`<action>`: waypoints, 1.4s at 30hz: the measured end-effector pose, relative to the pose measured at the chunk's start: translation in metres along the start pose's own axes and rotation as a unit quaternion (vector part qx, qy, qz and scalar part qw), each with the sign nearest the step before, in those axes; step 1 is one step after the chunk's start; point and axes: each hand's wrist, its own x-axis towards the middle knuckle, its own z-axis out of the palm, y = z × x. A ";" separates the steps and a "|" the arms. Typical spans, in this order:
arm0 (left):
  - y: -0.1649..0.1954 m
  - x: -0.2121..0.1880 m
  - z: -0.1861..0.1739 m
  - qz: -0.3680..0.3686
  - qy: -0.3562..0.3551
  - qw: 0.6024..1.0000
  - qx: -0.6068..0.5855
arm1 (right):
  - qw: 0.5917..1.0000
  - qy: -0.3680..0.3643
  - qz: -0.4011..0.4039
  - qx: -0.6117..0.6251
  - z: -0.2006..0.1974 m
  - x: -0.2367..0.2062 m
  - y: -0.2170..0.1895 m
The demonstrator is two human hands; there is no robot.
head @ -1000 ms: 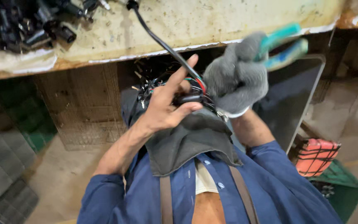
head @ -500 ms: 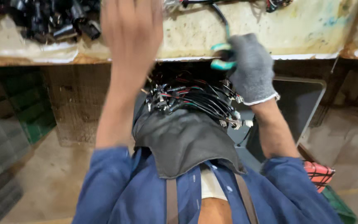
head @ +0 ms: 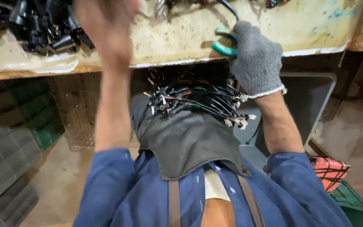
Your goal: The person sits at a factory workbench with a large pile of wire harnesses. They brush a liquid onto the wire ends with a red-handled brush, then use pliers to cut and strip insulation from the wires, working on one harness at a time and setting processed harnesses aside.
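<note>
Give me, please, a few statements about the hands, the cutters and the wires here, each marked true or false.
1. The right hand wears a grey knitted glove. True.
2. The left hand is gloved too. False: it is bare.
3. The right hand holds green-handled cutters. True.
4. The bundle of cut wires lies on the worktop. False: it rests on the grey apron at the person's lap.
5. Black plugs are piled on the worktop at upper left. True.
</note>
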 end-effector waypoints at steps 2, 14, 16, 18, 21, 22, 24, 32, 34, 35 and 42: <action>0.025 -0.044 0.012 -0.118 -0.106 0.954 -0.253 | 0.995 0.000 0.012 0.102 -0.005 0.009 0.003; 0.065 -0.114 0.039 -0.214 -0.266 0.933 -0.115 | 0.931 -0.068 -0.193 0.302 -0.017 -0.025 -0.046; 0.067 -0.115 0.038 -0.195 -0.258 0.944 -0.063 | 0.938 -0.034 -0.049 0.342 -0.009 -0.030 -0.049; 0.068 -0.115 0.037 -0.184 -0.234 0.951 -0.082 | 0.915 -0.001 0.052 0.399 -0.006 -0.037 -0.056; 0.068 -0.117 0.035 -0.157 -0.238 0.950 -0.126 | 0.819 0.085 0.218 0.524 -0.014 -0.056 -0.075; 0.068 -0.119 0.035 -0.147 -0.241 0.951 -0.128 | 0.785 0.109 0.255 0.554 -0.016 -0.061 -0.081; 0.069 -0.124 0.036 -0.108 -0.259 0.950 -0.134 | 0.747 0.104 0.288 0.590 -0.015 -0.065 -0.090; 0.084 -0.118 0.047 -0.094 -0.270 0.951 -0.117 | 0.755 0.025 0.306 0.580 0.025 -0.053 -0.058; 0.081 -0.116 0.046 -0.020 -0.383 0.921 0.073 | 0.794 0.030 0.275 0.542 0.013 -0.039 -0.039; 0.079 -0.117 0.044 0.010 -0.468 0.856 0.219 | 0.838 0.086 0.229 0.487 0.006 -0.026 -0.029; 0.066 -0.112 0.023 0.033 -0.532 0.784 0.319 | 0.989 -0.006 0.091 -0.117 -0.011 0.054 0.020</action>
